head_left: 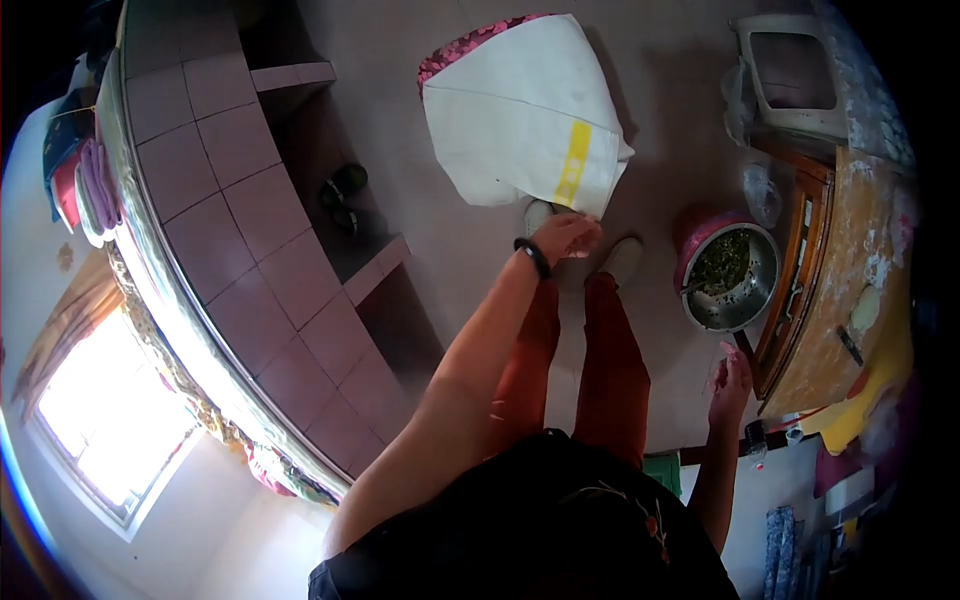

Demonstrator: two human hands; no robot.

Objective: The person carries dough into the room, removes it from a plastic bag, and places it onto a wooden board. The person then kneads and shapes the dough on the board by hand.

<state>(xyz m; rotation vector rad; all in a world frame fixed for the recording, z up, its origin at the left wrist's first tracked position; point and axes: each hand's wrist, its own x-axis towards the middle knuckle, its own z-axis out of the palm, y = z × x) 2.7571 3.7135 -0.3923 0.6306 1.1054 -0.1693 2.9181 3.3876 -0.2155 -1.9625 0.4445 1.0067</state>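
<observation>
My left hand [568,237], with a dark band on its wrist, is at the lower corner of a large white cloth [520,120] that has a yellow strip and a patterned pink edge. Its fingers are closed together at that corner. Off to the right, my right hand [733,370] is raised with bent fingers, below a metal bowl [728,312] of chopped greens. Something small and pale shows at its fingertips, too small to name.
A wooden cabinet [800,270] stands at the right, with a pale stool-like frame [795,70] above it. On the left runs a tiled platform [235,210], with dark slippers [345,195] beside it. My shoes [622,262] are near the cloth.
</observation>
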